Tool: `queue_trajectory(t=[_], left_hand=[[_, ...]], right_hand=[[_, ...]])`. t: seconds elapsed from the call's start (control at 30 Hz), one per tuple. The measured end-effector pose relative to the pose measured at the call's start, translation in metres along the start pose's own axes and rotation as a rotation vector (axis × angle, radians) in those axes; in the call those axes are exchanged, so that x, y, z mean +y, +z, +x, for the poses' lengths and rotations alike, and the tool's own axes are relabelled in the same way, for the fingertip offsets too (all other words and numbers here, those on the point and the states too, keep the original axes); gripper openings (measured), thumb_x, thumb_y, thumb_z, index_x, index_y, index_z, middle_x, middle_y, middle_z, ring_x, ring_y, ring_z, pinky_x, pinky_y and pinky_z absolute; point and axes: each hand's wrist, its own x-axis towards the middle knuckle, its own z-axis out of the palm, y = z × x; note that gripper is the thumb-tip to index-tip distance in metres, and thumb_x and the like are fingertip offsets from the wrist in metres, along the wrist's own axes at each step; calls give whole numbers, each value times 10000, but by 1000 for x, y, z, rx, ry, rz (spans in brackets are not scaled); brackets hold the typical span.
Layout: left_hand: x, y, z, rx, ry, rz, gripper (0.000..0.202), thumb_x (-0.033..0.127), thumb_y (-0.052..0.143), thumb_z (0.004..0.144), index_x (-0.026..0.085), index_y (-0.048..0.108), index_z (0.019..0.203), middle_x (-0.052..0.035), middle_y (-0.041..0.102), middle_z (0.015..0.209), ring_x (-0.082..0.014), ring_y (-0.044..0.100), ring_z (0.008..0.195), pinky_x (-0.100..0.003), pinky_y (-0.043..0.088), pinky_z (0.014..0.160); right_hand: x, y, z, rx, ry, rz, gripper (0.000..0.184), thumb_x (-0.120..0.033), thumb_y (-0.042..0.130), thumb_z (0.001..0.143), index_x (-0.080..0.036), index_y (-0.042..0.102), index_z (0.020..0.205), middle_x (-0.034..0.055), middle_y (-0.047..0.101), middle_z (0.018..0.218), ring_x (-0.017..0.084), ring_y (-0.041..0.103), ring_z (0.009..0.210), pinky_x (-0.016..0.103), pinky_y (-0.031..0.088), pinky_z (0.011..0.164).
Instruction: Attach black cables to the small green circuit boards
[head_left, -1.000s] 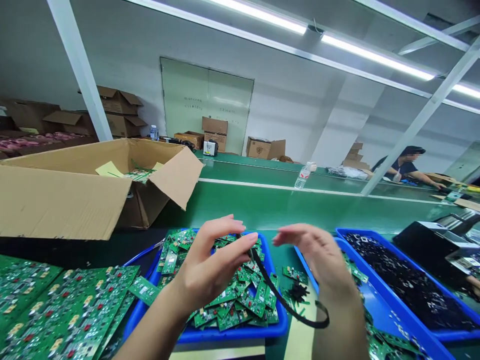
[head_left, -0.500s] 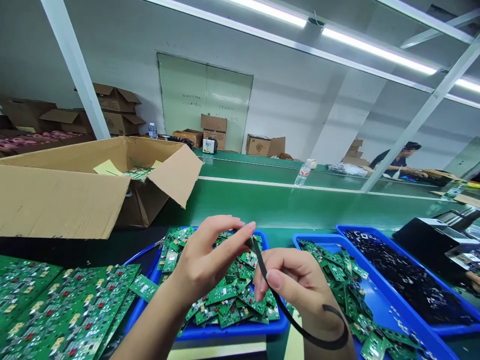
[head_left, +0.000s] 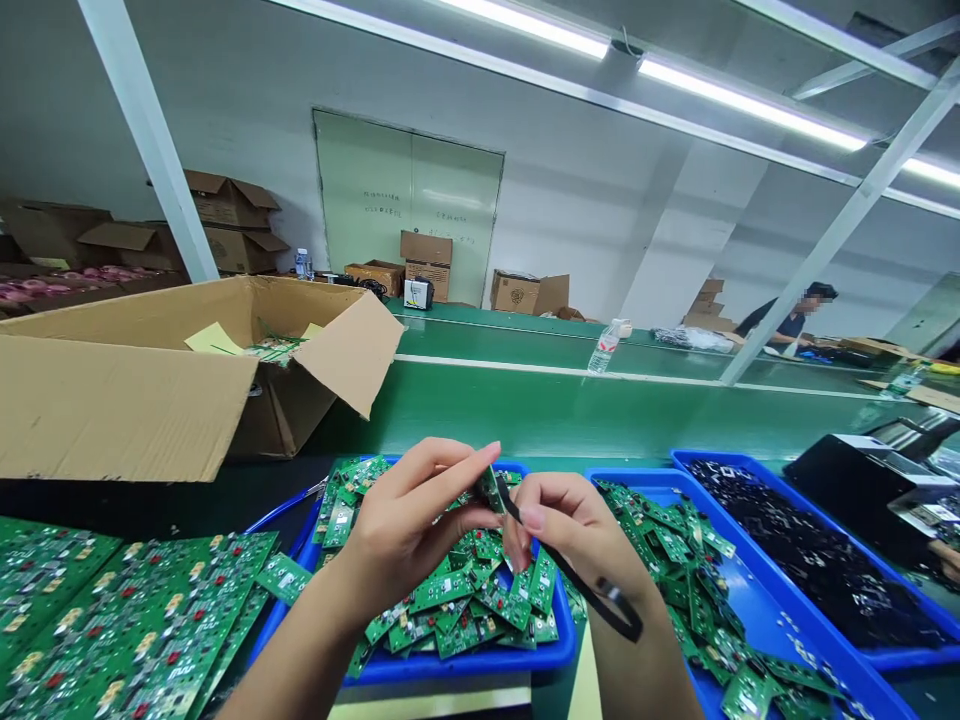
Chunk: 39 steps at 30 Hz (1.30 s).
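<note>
My left hand [head_left: 416, 515] pinches a small green circuit board [head_left: 492, 490] upright between thumb and fingers. In my right hand [head_left: 574, 515], thumb and fingertips are closed on a flat black strip [head_left: 581, 590]. One end of the strip meets the board; whether it is attached there I cannot tell. The other end curls back over my right wrist. Both hands are above a blue tray [head_left: 465, 668] heaped with small green circuit boards [head_left: 442, 590].
Panels of joined circuit boards [head_left: 172, 610] lie at left, below a large open cardboard box [head_left: 112, 400]. To the right are a blue tray with loose boards [head_left: 690, 560] and another with black parts [head_left: 810, 560]. A bottle [head_left: 606, 348] stands behind; a person [head_left: 787, 320] sits far right.
My right hand has moved slightly up and left, bringing the strip closer to the board. My left hand has tilted, so the board shows more. The strip's loose loop has swung and shrunk.
</note>
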Motion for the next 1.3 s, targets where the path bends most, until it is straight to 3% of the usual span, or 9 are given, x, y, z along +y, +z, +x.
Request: queue_trajectory(t=[0.1,0.2,0.27,0.4,0.57,0.67,0.83,1.07,1.3], left_hand=[[3,2,1,-13,-36,-81,459,241,616,885,264,526,1334,-53,629,938,-129,630,794,-231,569,709],[6,9,2,-45,-166,-220,421,258,604,897,279,548,1313,-45,635,907,-132,625,804,-224,568,679],[7,15,1,-71,-296,-327,375,310,571,916,264,578,1288,-50,632,887,-129,612,771,-205,549,610],[6,21,-1,-58,-504,-474,424,458,577,886,217,639,1229,-72,637,861,-145,583,739,-226,520,588],[3,21,-3,-38,-609,-557,459,451,637,845,234,627,1249,-80,652,902,-174,598,821,-290,551,730],[3,22,-3,-60,-596,-594,404,349,656,849,259,629,1241,-72,638,935,-161,604,837,-257,562,712],[4,23,-2,-105,-565,-652,394,190,639,851,304,631,1228,-52,612,953,-140,609,885,-227,572,748],[7,27,-4,-19,-684,-713,462,178,669,832,425,606,1217,0,609,925,-99,595,857,-148,550,726],[6,22,-3,-41,-564,-621,423,153,631,849,366,625,1216,-20,631,945,-106,594,855,-153,520,705]], right_hand=[[-2,-1,-3,38,-52,-173,362,-486,619,816,-188,537,628,-10,596,533,111,539,489,237,450,518],[-3,-6,-7,195,-150,-424,285,-424,582,859,-182,603,710,20,656,645,132,593,601,258,491,610],[-3,-11,-9,354,-191,-557,196,-369,574,872,-187,639,905,33,687,753,158,636,710,283,517,682],[-2,-15,-10,548,-276,-679,489,-317,584,879,-230,439,1338,60,698,1009,196,651,975,358,521,864],[-4,-6,-11,400,-475,-723,233,-333,576,898,-236,653,1096,75,678,1122,207,628,1059,352,520,907],[-7,-3,-13,395,-539,-667,246,-378,571,902,-240,674,1076,67,697,1079,206,644,1025,339,538,871],[-11,-6,-15,406,-504,-679,228,-343,543,920,-229,692,1050,62,729,1005,200,681,949,334,565,809],[-9,3,-11,459,-561,-885,110,-158,602,863,-193,705,878,40,713,823,154,668,751,272,558,687],[-7,5,-10,451,-497,-849,111,-177,564,875,-197,648,806,40,654,818,163,634,798,285,532,707]])
